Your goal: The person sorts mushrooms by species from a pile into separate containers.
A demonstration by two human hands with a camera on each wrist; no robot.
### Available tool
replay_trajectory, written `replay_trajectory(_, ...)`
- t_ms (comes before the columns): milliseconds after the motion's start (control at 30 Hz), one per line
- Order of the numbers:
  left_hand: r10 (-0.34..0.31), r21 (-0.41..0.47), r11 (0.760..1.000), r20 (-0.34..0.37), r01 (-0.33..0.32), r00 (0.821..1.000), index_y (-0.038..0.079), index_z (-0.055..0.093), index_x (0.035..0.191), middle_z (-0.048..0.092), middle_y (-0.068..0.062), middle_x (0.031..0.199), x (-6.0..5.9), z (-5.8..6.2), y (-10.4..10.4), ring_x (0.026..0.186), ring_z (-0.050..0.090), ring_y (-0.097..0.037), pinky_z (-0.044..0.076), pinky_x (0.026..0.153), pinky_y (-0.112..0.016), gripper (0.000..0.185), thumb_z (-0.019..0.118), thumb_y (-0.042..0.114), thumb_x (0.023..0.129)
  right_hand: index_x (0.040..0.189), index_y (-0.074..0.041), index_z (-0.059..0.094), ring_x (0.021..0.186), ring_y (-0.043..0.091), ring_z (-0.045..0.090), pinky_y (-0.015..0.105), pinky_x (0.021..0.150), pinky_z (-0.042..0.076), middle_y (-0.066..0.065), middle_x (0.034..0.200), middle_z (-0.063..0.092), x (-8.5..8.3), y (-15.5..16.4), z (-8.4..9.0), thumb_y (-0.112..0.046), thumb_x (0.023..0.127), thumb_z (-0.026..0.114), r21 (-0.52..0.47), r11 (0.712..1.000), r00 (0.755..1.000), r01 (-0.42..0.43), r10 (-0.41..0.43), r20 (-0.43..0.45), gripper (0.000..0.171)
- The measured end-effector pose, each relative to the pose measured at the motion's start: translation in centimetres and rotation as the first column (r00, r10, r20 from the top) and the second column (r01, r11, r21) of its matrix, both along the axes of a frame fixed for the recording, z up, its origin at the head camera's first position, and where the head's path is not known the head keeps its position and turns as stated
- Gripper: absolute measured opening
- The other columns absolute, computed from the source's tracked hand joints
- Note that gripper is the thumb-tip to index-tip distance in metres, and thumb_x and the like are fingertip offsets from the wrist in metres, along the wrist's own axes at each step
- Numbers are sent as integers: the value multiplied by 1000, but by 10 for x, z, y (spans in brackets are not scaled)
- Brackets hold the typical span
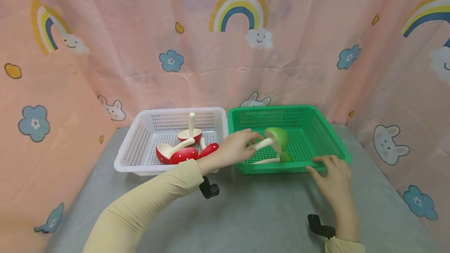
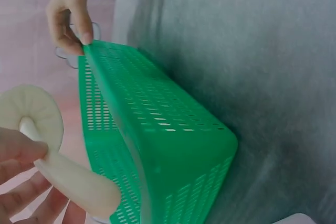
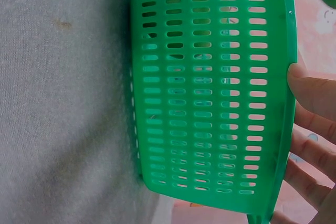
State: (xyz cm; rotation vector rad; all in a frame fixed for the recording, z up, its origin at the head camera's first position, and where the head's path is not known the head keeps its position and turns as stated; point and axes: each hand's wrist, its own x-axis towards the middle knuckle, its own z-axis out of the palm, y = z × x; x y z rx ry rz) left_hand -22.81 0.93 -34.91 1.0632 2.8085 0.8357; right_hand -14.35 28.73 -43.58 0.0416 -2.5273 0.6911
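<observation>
My left hand (image 1: 234,148) pinches the pale stem of a toy mushroom with a green cap (image 1: 280,137), held above the green basket (image 1: 330,138). In the left wrist view the mushroom's stem (image 2: 79,182) lies between thumb and fingers, its cream underside facing the camera. Another green mushroom (image 1: 286,157) lies in the basket below, partly hidden. At the basket's front right, my right hand (image 1: 332,177) holds the rim, thumb on the near side and fingers over the edge.
Left of the green basket stands a white basket (image 1: 131,153) with several red mushrooms (image 1: 184,154), some dotted white. Both baskets rest on a grey cloth-covered table (image 1: 253,214). A pink patterned curtain (image 1: 218,77) hangs behind and at both sides.
</observation>
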Motion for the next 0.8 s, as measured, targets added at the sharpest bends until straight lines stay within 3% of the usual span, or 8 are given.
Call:
replay_trajectory(167, 27, -80, 996, 26, -24, 999, 19, 66, 118, 63, 1, 92, -14, 2, 13, 72, 51, -11, 39, 54, -18, 31, 59, 9, 89, 104, -2, 65, 103, 42, 47, 59, 93, 30, 22, 108, 57, 1, 0, 1, -14, 81, 76, 7, 1000, 1000, 7, -7, -1, 28)
replay_trajectory(333, 41, -124, 992, 166, -20, 985, 17, 65, 120, 66, -2, 87, -26, -1, 27, 64, 49, -11, 38, 53, -19, 32, 59, 7, 90, 104, -1, 65, 102, 42, 47, 59, 92, 30, 23, 108, 57, 1, 0, 0, -14, 81, 75, 14, 1000, 1000, 6, -6, 8, 28)
replay_trajectory(567, 90, -227, 973, 201, -43, 975, 16, 64, 122, 68, -5, 108, -38, -13, 45, 69, 55, -14, 43, 58, -23, 31, 59, 11, 92, 102, -2, 65, 103, 41, 47, 59, 93, 31, 22, 108, 57, -1, -1, 1, -13, 80, 76, 14, 1000, 1000, 10, -10, -4, 27)
replay_trajectory(800, 145, -223, 971, 281, -83, 949, 14, 64, 121, 66, -8, 115, -45, -27, 52, 67, 50, -15, 42, 57, -24, 31, 56, 6, 92, 102, -2, 65, 103, 41, 47, 59, 94, 30, 21, 107, 57, -1, -1, 1, -13, 80, 76, 12, 1000, 1000, 18, -18, -6, 27)
